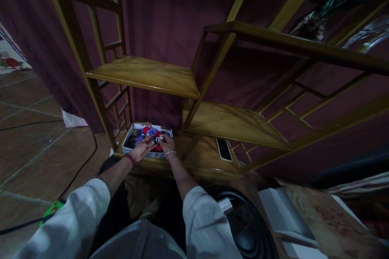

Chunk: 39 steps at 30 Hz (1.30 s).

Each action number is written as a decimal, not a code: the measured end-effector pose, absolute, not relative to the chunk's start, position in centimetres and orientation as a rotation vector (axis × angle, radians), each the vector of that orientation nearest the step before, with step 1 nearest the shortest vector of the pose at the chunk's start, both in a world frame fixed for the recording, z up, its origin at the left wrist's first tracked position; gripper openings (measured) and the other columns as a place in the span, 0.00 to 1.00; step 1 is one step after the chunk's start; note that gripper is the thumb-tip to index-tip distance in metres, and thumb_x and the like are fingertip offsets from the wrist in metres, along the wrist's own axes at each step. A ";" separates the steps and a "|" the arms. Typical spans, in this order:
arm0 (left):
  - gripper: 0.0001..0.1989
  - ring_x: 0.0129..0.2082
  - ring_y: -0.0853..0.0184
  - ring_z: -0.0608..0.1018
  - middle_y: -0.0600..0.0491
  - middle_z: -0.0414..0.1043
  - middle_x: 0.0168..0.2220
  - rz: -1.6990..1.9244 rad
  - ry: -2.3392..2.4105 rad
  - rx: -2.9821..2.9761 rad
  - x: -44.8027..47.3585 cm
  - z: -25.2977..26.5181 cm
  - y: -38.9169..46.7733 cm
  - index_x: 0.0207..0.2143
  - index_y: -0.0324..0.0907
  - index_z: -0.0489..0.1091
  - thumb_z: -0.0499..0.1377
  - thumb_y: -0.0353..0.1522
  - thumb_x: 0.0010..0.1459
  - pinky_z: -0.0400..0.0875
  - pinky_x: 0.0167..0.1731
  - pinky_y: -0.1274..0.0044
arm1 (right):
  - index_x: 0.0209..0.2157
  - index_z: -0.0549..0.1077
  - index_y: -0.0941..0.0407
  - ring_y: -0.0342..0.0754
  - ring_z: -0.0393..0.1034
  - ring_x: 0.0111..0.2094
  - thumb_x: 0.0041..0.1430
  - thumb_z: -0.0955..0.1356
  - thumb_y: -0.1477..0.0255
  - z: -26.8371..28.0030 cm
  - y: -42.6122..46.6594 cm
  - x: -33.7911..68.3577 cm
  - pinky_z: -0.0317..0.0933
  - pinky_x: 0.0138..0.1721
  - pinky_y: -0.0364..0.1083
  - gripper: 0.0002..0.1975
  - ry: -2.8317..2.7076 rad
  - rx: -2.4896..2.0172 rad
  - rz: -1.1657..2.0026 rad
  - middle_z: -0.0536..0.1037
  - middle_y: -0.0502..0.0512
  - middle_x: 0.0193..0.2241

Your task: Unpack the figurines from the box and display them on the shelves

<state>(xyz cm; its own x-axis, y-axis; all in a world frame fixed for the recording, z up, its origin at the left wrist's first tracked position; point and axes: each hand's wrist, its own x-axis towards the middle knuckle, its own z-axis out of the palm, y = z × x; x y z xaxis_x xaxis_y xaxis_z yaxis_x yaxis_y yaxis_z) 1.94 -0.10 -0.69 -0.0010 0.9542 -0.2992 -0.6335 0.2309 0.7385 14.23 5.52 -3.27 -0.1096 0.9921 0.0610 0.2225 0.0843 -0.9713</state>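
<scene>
Bottom shelf (199,156), left end: left hand (142,149), right hand (168,145) together on small dark piece (154,139).
Handling above cardboard box (126,149), apparently; next needs steady pinch.

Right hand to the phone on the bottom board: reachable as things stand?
Probably yes: the phone lies near the front edge of the board, and the way in below the shelf looks free. The right hand would first have to leave the dark item at the box.

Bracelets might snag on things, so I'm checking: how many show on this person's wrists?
2: a red beaded bracelet at the left hand's wrist, and a thin silver-coloured bangle at the right hand's wrist. The pale fabric sleeves may hide more.
</scene>
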 end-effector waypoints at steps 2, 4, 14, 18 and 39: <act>0.14 0.41 0.71 0.74 0.51 0.71 0.38 1.319 0.888 0.452 1.9 -0.8 -0.1 0.38 0.38 0.70 0.55 0.18 0.49 0.67 0.47 0.76 | 0.36 0.72 0.54 0.42 0.69 0.32 0.44 0.66 0.69 -2.8 5.3 14.2 0.63 0.38 0.43 0.13 -1.483 -1.291 1.111 0.75 0.47 0.30; 0.15 0.40 0.71 0.74 0.51 0.72 0.38 1.323 0.878 0.448 1.9 -0.9 0.0 0.39 0.38 0.70 0.55 0.18 0.49 0.67 0.47 0.75 | 0.36 0.72 0.54 0.42 0.69 0.32 0.44 0.66 0.69 -2.4 5.1 14.2 0.63 0.38 0.42 0.13 -1.504 -1.306 1.085 0.74 0.47 0.30; 0.15 0.37 0.72 0.75 0.52 0.73 0.37 1.341 0.850 0.412 1.9 -1.0 0.0 0.38 0.38 0.69 0.54 0.17 0.49 0.68 0.46 0.74 | 0.35 0.71 0.53 0.42 0.68 0.30 0.45 0.66 0.72 -1.7 4.9 14.2 0.63 0.35 0.42 0.12 -1.648 -1.329 0.963 0.73 0.47 0.27; 0.14 0.36 0.71 0.75 0.52 0.73 0.36 1.340 0.863 0.385 2.0 -0.9 -0.1 0.37 0.37 0.70 0.54 0.17 0.49 0.69 0.45 0.74 | 0.35 0.71 0.53 0.42 0.68 0.29 0.46 0.65 0.73 -1.3 4.7 14.1 0.63 0.35 0.42 0.11 -1.712 -1.322 0.915 0.74 0.47 0.27; 0.11 0.37 0.71 0.75 0.51 0.73 0.35 1.321 0.855 0.399 2.0 -0.8 -0.2 0.32 0.36 0.71 0.52 0.17 0.52 0.70 0.44 0.75 | 0.33 0.73 0.53 0.43 0.66 0.33 0.49 0.65 0.76 0.3 4.5 14.7 0.60 0.39 0.43 0.09 -2.107 -1.133 0.589 0.74 0.51 0.32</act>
<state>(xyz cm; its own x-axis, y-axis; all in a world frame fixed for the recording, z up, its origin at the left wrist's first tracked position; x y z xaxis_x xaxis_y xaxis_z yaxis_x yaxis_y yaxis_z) 1.98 -0.22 -0.80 0.0107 0.9489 -0.3155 -0.6767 0.2392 0.6963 14.70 4.45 0.31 -0.4025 0.8496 0.3407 0.5497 0.5220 -0.6522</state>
